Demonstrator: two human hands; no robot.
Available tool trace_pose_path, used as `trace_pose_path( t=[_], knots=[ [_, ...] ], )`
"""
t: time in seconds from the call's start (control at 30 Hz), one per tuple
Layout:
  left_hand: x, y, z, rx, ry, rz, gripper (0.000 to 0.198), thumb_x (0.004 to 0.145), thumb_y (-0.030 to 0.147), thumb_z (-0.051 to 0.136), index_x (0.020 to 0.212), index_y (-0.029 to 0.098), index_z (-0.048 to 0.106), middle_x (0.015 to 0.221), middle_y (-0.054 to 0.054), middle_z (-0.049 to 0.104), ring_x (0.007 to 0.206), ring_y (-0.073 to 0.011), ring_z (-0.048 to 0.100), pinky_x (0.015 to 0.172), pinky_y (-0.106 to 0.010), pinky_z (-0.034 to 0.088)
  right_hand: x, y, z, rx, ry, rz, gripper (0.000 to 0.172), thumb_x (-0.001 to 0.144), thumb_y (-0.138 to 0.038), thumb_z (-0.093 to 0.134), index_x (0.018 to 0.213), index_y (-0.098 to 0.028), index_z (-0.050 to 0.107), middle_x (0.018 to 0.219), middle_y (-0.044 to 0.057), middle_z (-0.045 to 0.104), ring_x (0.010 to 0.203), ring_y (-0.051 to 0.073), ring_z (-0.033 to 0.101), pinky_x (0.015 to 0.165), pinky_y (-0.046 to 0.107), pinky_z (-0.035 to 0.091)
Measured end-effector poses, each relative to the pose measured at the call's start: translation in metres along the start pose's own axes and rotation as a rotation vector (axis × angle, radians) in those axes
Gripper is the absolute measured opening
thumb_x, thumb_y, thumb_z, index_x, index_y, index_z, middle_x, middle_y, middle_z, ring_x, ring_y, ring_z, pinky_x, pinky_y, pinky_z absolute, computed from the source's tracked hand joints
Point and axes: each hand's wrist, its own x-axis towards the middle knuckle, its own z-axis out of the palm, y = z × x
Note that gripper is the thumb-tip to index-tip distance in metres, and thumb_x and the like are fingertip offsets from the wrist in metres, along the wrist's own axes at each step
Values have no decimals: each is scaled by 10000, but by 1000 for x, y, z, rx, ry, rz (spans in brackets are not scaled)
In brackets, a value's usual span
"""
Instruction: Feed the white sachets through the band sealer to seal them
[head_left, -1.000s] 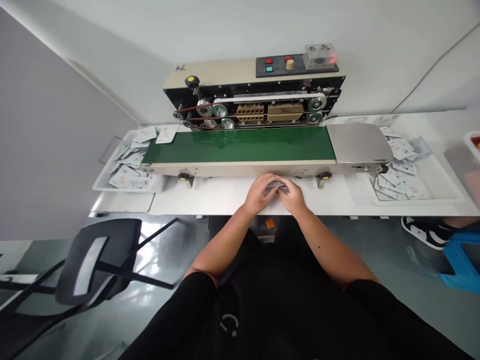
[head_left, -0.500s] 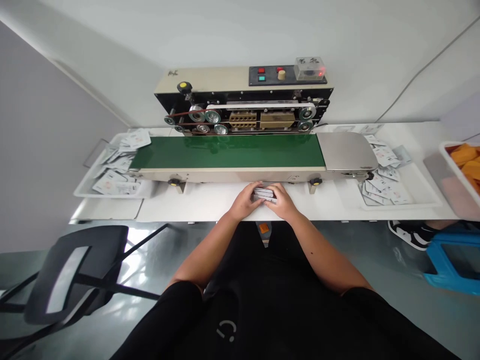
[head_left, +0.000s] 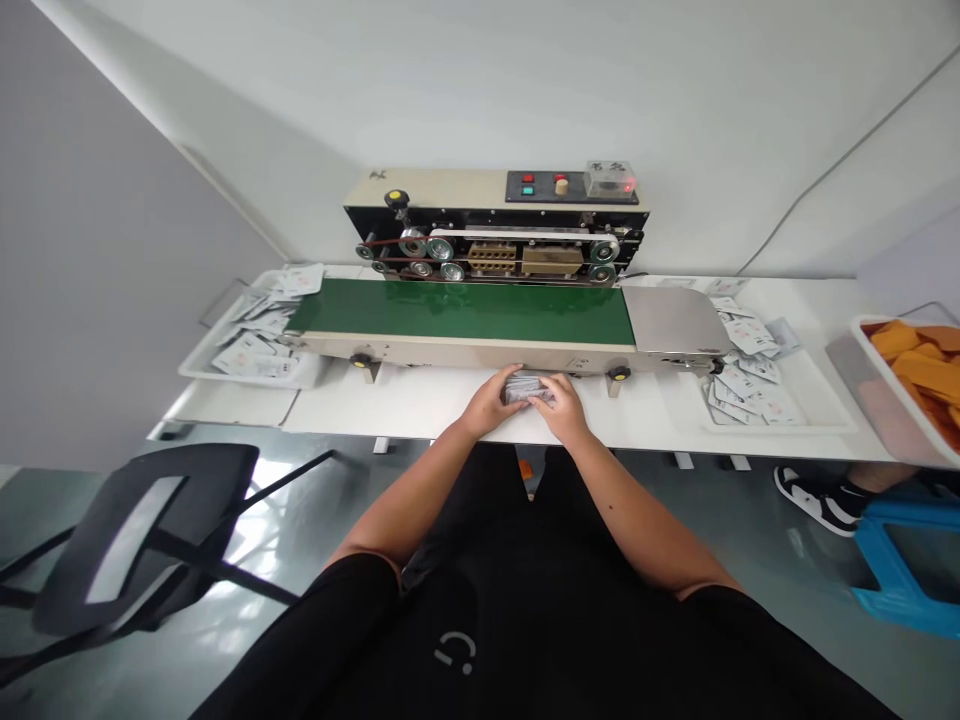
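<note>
Between my hands is a stack of small white printed packets [head_left: 523,388], on the white table's front part, just below the machine's belt. My left hand [head_left: 489,400] wraps round the stack's left end, and my right hand [head_left: 564,405] grips its right end. Behind them stands a band sealing machine [head_left: 495,215] with rollers and a control panel. Its green conveyor belt [head_left: 465,310] runs across the table, with a metal plate [head_left: 671,318] at the right end. The packets' undersides are hidden by my fingers.
A white tray of similar packets [head_left: 304,375] stands at the left, another white tray [head_left: 814,418] at the right. Farther right is a bin with orange pieces [head_left: 926,370]. A black chair [head_left: 142,530], a blue stool [head_left: 907,560] and another person's shoe [head_left: 817,498] are below.
The camera view has shifted and tilted slightly. My hands stay around the stack; the packets between them now sit at a different angle, showing more of their edges.
</note>
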Motion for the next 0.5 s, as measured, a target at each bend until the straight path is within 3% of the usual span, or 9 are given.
trace_pose_path(
  t=[0.1, 0.23, 0.3, 0.5],
  knots=[
    [-1, -1, 0, 20, 16, -13, 829, 824, 399, 877, 1541, 200, 513, 1537, -198, 603, 1440, -338, 592, 1232, -498, 472, 0, -1, -3, 30, -5, 93, 414, 867, -446, 749, 1226, -241, 736, 1207, 94, 728, 1101, 287, 687, 975, 424, 567],
    [-2, -2, 0, 28, 10, -47, 900, 779, 428, 913, 1545, 201, 500, 1552, -194, 591, 1461, -344, 575, 1254, -487, 448, -5, -6, -11, 221, -31, 282, 440, 849, -531, 748, 1134, -196, 745, 967, 63, 726, 852, 205, 638, 815, 318, 543],
    [-1, -1, -1, 31, 4, -59, 926, 746, 435, 936, 1535, 200, 512, 1549, -197, 594, 1465, -356, 570, 1261, -499, 437, -6, -7, -14, 330, -30, 321, 434, 845, -553, 739, 1065, -180, 723, 894, 49, 692, 831, 186, 615, 791, 287, 529],
    [0, -4, -4, 39, 24, -59, 869, 735, 406, 943, 1494, 221, 563, 1519, -177, 627, 1426, -349, 605, 1221, -491, 477, -3, -1, -17, 540, -159, 309, 538, 791, -651, 774, 1028, -178, 678, 994, 68, 690, 890, 183, 648, 787, 290, 577]
  ],
)
